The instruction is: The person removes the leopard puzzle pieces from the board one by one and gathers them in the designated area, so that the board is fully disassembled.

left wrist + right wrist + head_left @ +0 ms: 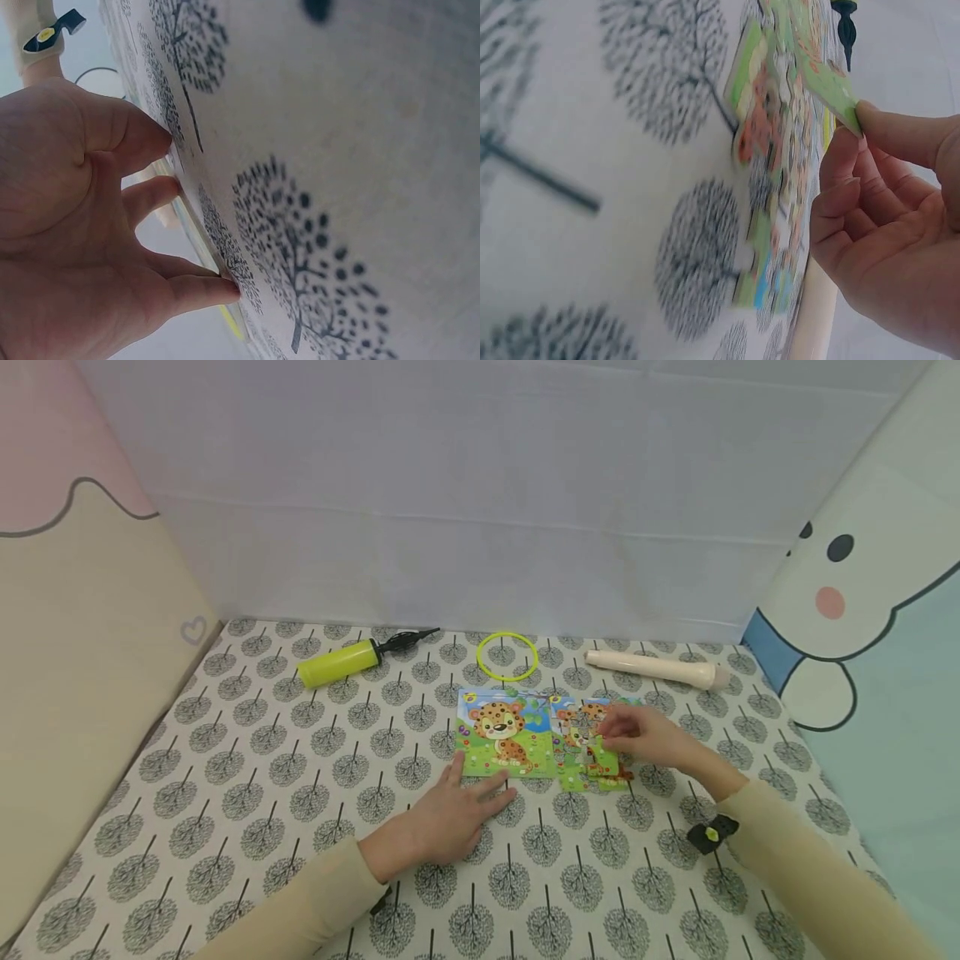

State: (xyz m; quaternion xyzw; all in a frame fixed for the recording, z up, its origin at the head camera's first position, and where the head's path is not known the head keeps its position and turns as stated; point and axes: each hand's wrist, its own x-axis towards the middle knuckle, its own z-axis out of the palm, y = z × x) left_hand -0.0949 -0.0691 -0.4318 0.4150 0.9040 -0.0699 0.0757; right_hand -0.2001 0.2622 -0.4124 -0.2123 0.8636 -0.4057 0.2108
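Glossy flat jigsaw pieces point(592, 739) in right hand point(645, 735)

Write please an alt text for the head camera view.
A person's right hand pinches a piece over a colourful cardboard leopard jigsaw puzzle; the left hand lies flat beside the leopard picture card on a tree-patterned cloth.

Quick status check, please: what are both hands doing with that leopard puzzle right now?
Left hand flat on cloth, fingertips at picture card. Right hand pinches puzzle piece over puzzle. Nothing blocking.
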